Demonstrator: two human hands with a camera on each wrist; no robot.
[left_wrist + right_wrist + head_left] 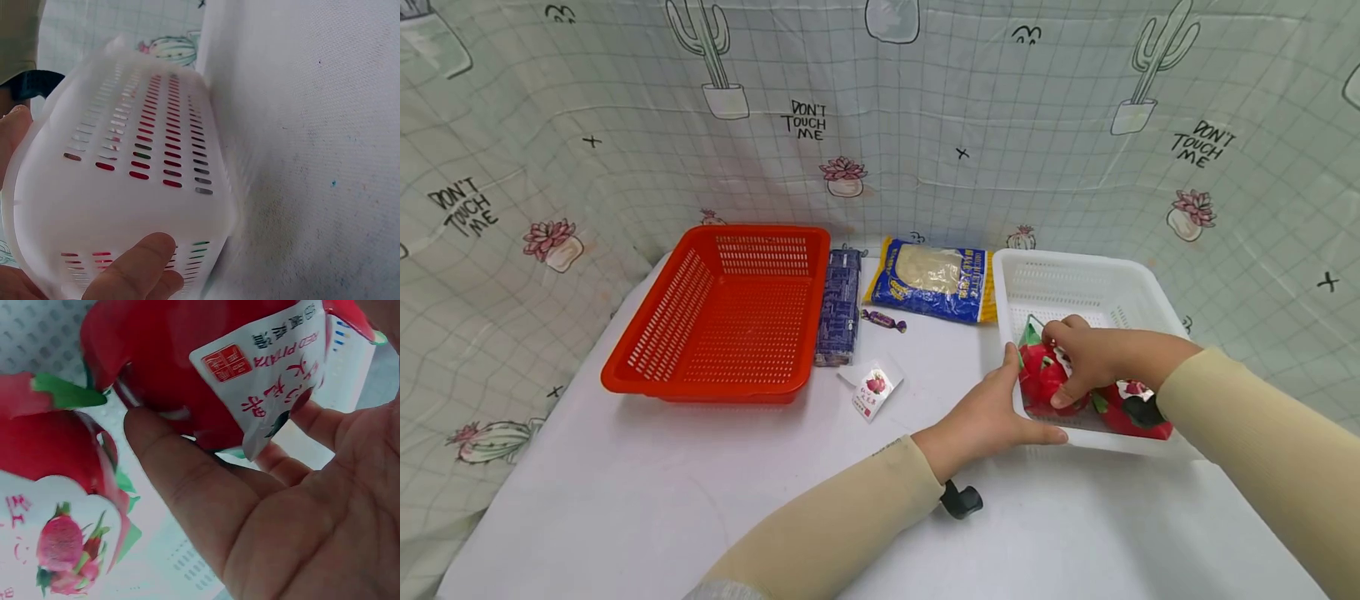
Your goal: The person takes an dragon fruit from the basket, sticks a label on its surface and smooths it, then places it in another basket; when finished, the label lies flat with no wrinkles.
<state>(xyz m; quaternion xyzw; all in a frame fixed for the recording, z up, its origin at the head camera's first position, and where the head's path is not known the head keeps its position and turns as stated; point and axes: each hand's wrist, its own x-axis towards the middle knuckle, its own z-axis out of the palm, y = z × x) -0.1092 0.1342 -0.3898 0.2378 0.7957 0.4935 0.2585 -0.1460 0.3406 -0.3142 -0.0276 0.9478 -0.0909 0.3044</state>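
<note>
At the right of the head view, a white plastic basket holds red dragon fruits with green tips and printed labels. My right hand reaches inside and grips one dragon fruit, thumb on one side and fingers on the other. Its white label shows in the right wrist view. Beside it lies a second dragon fruit. My left hand holds the basket's near-left corner, thumb along the near rim. In the left wrist view, fingertips rest against the slotted outer wall.
A red basket stands on the left. Between the baskets lie a dark blue packet, a blue and yellow bag, a purple wrapped candy and a white label with a fruit picture. Patterned cloth hangs behind the white table.
</note>
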